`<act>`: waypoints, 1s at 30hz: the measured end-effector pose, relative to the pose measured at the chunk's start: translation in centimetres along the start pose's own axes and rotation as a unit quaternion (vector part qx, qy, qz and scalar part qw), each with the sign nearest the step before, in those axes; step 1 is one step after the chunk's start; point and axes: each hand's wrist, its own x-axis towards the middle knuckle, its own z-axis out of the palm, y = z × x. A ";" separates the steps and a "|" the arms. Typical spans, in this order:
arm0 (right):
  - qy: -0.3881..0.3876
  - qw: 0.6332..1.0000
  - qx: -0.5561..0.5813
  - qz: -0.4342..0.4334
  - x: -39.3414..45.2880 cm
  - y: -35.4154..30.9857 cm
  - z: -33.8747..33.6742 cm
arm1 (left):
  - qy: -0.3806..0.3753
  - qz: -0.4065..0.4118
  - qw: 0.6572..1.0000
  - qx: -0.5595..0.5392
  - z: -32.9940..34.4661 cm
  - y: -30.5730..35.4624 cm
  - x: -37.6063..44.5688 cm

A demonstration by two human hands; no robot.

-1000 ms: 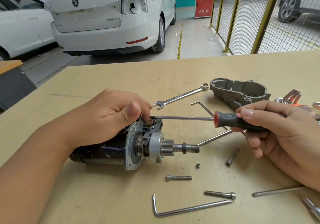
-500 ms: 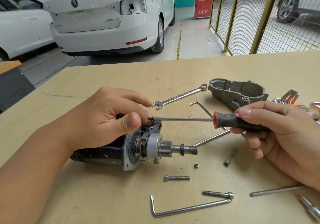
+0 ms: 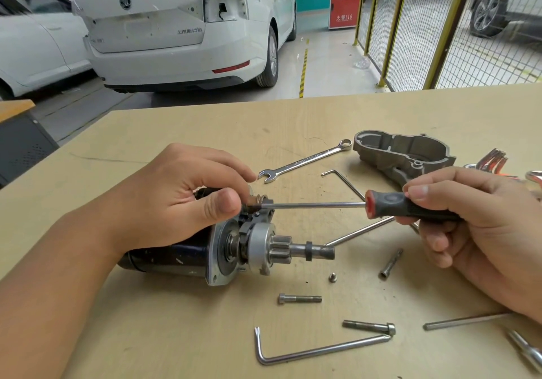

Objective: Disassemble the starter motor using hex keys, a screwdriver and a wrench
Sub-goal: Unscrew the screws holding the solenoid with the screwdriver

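Starter motor [image 3: 181, 254] slightly nearer than before

The scene was bright and evenly lit, with soft daylight coming from the open yard behind the mesh fence [image 3: 484, 35] at the upper right. Shadows on the tabletop [image 3: 176, 132] were faint and short; a soft one lay under the starter motor [image 3: 181, 257] and beneath the left hand [image 3: 176, 197]. The white car [image 3: 187, 26] was near overexposure but kept its detail. The wide lens bowed the tabletop's far edge and stretched the forearms at the lower corners. Focus was sharp at the centre, softening slightly toward the edges.
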 end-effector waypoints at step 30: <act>0.006 1.000 0.008 -0.028 -0.2 0.3 0.4 | -0.004 -0.108 0.988 -0.113 0.2 0.1 -0.1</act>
